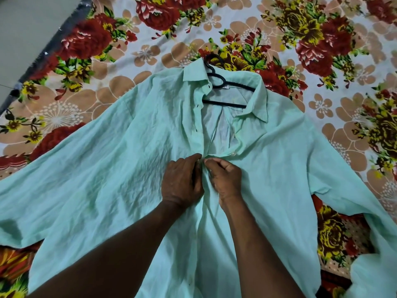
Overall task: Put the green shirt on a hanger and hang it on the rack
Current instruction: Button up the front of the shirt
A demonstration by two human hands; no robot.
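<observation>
The pale green shirt (103, 168) lies spread face up on the bed, sleeves out to both sides. A black hanger (225, 91) sits inside its open collar, with the hook sticking out past the collar onto the bedsheet. My left hand (182, 181) pinches the left front edge of the shirt at mid-chest. My right hand (225, 179) pinches the right front edge right beside it, thumb and fingers curled on the cloth. Above my hands the shirt front gapes open, with a small white button showing on the right edge. Below them the two edges lie together.
The bed is covered by a floral bedsheet (150, 35) in red, yellow and tan. Its left edge and a strip of grey floor (25, 29) show at the upper left. The shirt's right sleeve bunches at the lower right corner.
</observation>
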